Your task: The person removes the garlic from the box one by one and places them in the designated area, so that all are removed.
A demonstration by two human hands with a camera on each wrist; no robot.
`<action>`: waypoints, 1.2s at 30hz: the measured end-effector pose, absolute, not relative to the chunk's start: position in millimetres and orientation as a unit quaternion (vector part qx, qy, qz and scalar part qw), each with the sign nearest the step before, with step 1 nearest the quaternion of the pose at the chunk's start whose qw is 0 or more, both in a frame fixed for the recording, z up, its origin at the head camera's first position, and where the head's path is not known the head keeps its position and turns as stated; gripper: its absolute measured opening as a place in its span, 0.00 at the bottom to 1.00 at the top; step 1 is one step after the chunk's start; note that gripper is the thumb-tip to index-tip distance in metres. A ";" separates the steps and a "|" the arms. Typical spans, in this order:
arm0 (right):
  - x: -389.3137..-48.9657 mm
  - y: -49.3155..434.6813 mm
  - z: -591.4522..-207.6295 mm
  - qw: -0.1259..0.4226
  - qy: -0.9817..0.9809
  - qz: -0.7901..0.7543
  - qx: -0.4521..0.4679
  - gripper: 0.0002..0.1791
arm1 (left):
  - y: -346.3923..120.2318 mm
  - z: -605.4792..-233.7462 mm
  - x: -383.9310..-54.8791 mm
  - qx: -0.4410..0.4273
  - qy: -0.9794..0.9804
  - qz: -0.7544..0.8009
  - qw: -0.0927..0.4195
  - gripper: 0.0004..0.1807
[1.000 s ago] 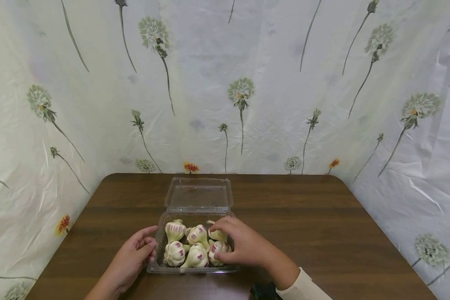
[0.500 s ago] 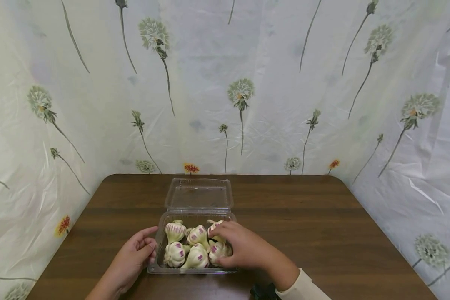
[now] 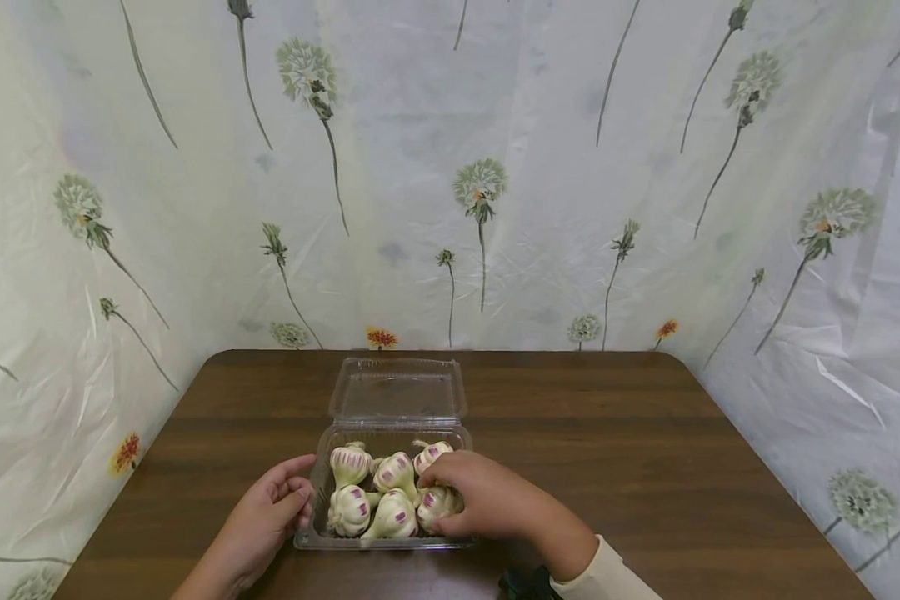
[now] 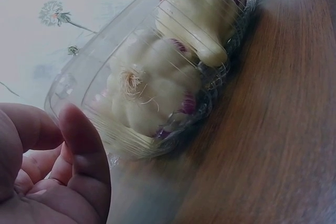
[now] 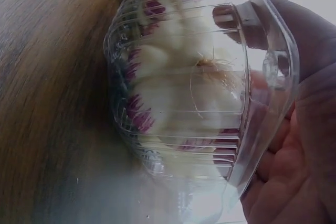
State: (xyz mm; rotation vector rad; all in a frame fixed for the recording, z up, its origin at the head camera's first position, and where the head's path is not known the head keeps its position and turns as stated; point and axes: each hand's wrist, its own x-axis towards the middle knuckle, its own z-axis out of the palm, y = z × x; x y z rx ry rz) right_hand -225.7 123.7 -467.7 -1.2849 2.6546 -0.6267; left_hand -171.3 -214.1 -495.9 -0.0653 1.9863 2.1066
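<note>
Several garlic bulbs, white with purple streaks, lie in a clear plastic clamshell container (image 3: 305, 533) whose lid (image 3: 397, 392) is folded back. My right hand (image 3: 487, 500) reaches over the container's right side, its fingers and thumb round the front-right garlic bulb (image 3: 437, 507). Through the clear wall in the right wrist view, that bulb's roots (image 5: 212, 74) face the camera and a thumb shows at the rim. My left hand (image 3: 270, 512) is at the container's left edge, its index finger near the rim and its other fingers loosely bent. In the left wrist view no thing shows between its fingers (image 4: 86, 156).
The container stands on a brown wooden table (image 3: 592, 450). A pale sheet printed with dandelions (image 3: 480, 187) hangs behind the table and at both sides. Beside the right sleeve (image 3: 607, 575) lies something dark (image 3: 525, 583), partly cut off by the frame.
My right fingers have come down and forward from the back-right garlic bulb to the front-right one, leaving the back one more visible. My left hand has stayed in place.
</note>
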 end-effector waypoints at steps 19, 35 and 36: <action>-224.4 121.1 -468.3 0.057 0.890 -0.173 -0.418 0.14 | -213.9 -495.2 -171.7 -0.020 0.678 0.723 0.130 0.30; -226.0 127.2 -468.1 0.064 0.874 -0.255 -0.408 0.14 | -213.6 -493.3 -170.9 -0.022 0.680 0.721 0.129 0.30; -225.8 127.6 -467.3 0.067 0.873 -0.259 -0.407 0.14 | -213.6 -493.2 -170.7 -0.021 0.680 0.721 0.129 0.29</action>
